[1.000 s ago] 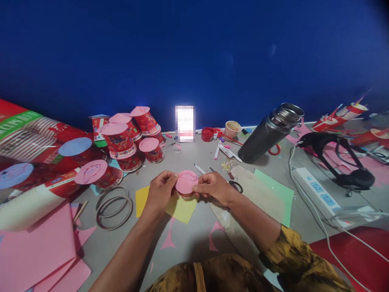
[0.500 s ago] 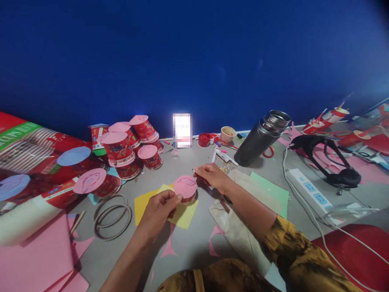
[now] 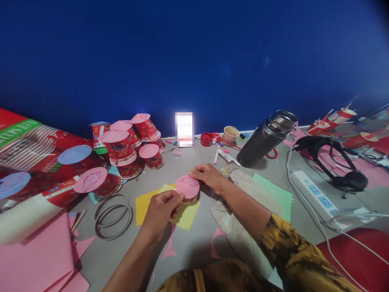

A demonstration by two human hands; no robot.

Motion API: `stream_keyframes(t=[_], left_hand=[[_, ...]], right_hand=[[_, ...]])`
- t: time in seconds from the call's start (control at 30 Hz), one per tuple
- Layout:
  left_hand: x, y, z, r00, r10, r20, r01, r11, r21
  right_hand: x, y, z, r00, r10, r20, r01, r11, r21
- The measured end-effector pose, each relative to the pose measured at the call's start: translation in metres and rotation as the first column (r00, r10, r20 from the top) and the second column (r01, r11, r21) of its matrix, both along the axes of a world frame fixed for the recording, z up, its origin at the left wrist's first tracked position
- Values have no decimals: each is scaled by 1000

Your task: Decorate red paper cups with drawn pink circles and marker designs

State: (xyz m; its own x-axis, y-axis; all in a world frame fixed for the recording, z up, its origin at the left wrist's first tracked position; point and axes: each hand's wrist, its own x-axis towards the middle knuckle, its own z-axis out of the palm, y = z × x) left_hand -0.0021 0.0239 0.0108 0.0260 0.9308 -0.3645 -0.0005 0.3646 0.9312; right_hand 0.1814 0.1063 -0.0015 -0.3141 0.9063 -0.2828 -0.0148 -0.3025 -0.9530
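my left hand pinches the near-left edge of the pink disc, my right hand its far edge, the disc atop a cup above yellow paper. uneven pulling could slip it off-centre or crease it.

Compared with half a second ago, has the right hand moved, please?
Yes; judged against the black flask, the right hand has moved left, to the edge of the pink disc.
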Motion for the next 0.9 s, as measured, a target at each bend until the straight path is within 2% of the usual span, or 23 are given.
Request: stream_keyframes(t=[0.43, 0.73, 0.8, 0.9], left_hand=[[-2, 0, -5, 998, 21, 57, -19, 999, -29], [-6, 1, -8, 997, -22, 72, 24, 999, -27], [-8, 2, -8, 999, 15, 46, -15, 1000, -1], [-10, 3, -7, 992, 129, -17, -126, 984, 128]], right_hand=[[-3, -3, 0, 998, 17, -62, -26, 991, -134], [-3, -3, -1, 997, 24, -69, -35, 987, -154], [-3, -4, -1, 997, 25, -71, -36, 987, -155], [-3, -4, 1, 997, 26, -77, -38, 987, -156]])
